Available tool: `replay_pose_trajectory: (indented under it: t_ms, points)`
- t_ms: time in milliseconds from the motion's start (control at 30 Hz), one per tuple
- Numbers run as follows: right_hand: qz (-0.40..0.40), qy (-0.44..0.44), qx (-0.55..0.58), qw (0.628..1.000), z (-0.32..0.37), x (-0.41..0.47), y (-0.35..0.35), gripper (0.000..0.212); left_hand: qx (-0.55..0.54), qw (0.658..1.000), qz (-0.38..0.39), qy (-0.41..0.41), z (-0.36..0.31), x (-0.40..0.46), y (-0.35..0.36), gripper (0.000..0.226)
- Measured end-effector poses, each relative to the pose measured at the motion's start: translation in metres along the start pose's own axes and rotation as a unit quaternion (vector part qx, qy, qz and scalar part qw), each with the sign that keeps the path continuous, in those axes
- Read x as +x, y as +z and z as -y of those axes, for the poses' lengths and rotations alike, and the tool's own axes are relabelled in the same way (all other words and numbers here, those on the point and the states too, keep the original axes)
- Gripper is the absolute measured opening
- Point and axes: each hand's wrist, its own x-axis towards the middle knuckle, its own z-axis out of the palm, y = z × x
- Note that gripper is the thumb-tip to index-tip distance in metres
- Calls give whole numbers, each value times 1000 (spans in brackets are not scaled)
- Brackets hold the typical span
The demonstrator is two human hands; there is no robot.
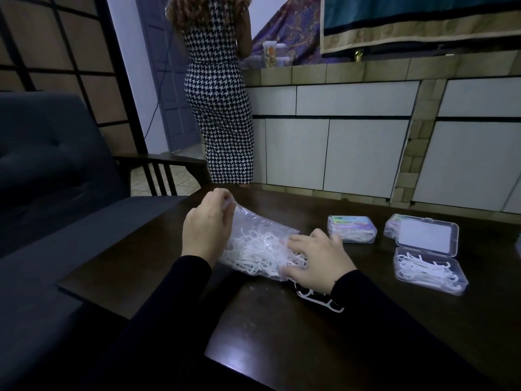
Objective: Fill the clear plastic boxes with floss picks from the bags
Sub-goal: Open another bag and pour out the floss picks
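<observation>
A clear plastic bag (pixel 255 244) full of white floss picks lies on the dark table (pixel 282 334). My left hand (pixel 207 227) pinches the bag's far end and lifts it. My right hand (pixel 317 259) reaches into the bag's open mouth, its fingers among the picks. A few loose floss picks (pixel 324 301) lie on the table just under my right wrist. To the right stands an open clear box (pixel 430 270) holding floss picks, its lid (pixel 427 239) folded back. A closed labelled box (pixel 351 229) sits behind my right hand.
Another closed box (pixel 393 225) is partly hidden behind the open lid. A dark sofa (pixel 56 179) borders the table on the left. A person in a houndstooth dress (pixel 222 108) stands at a tiled counter (pixel 366 69) beyond the table.
</observation>
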Motion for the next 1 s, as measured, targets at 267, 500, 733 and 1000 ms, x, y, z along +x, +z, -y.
replay_pose_trajectory:
  t_ms: [267,500,733,1000]
  points:
    - [1,32,-107,994,-5,-3,-12,37,76,997,5,-3,4,3,0,8]
    - [-24,-8,-20,999,3,0,-3,33,119,993,6,-7,7,1,3,13]
    - [4,13,-66,998,11,3,-6,26,117,992,-3,-38,6,3,0,11]
    - [89,101,-128,983,1,-3,-31,33,92,995,-10,-42,3,6,-6,4]
